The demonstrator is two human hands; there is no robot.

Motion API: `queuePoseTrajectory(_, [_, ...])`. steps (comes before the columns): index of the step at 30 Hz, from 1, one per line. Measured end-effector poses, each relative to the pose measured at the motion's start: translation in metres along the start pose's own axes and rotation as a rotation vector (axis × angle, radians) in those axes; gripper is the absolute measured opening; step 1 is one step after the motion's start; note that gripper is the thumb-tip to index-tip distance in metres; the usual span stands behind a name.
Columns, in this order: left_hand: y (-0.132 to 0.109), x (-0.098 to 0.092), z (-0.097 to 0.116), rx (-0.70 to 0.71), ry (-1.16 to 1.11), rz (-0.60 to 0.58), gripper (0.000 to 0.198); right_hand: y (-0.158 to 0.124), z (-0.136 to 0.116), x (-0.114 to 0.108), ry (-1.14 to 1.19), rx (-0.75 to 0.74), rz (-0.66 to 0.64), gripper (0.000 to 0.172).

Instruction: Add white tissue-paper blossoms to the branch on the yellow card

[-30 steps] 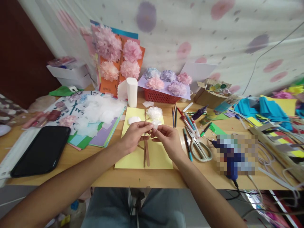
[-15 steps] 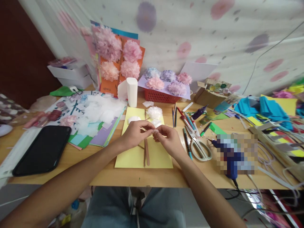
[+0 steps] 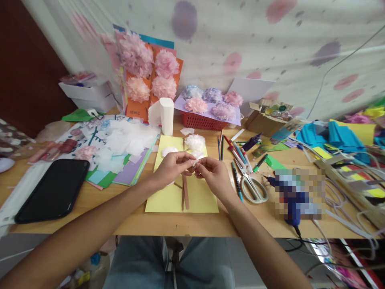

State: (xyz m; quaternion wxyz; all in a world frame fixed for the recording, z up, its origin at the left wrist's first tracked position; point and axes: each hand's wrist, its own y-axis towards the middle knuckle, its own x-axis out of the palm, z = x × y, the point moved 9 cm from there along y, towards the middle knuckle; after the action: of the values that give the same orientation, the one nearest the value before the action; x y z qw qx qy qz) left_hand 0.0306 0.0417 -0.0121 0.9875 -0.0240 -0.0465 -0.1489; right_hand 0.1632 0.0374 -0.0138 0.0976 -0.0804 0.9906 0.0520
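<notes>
1. Since a second ago, the two hands have closed in until their fingertips meet.
2. The left hand (image 3: pixel 172 168) and right hand (image 3: pixel 214 175) both pinch a small tissue piece (image 3: pixel 195 161), held just above the yellow card (image 3: pixel 168 198) and wooden stick (image 3: pixel 186 192).
3. It looks feather-light, limp and easily torn, so gentle fingertip pinches at its edges suit it best.

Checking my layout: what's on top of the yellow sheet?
White tissue puffs and a brown stick lie on the yellow sheet. The left hand and right hand, pinching a tissue bit, hide its middle.
</notes>
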Motion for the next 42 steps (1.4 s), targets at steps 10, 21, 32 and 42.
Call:
queuePoseTrajectory(10, [0.001,-0.005,-0.008,-0.077,-0.017,0.044,0.024,-0.002,-0.009,-0.006,-0.141,-0.077,0.110,0.019])
queuePoseTrajectory(21, [0.000,-0.002,-0.008,-0.070,-0.006,0.026,0.029,-0.007,-0.021,-0.007,-0.215,-0.157,0.159,0.016])
queuePoseTrajectory(32, [0.001,-0.001,-0.008,-0.079,-0.032,0.006,0.027,-0.004,-0.007,-0.008,0.005,-0.029,0.085,0.029])
queuePoseTrajectory(42, [0.000,-0.002,-0.010,-0.134,-0.176,0.010,0.029,-0.007,-0.021,-0.003,-0.060,-0.123,0.090,0.024])
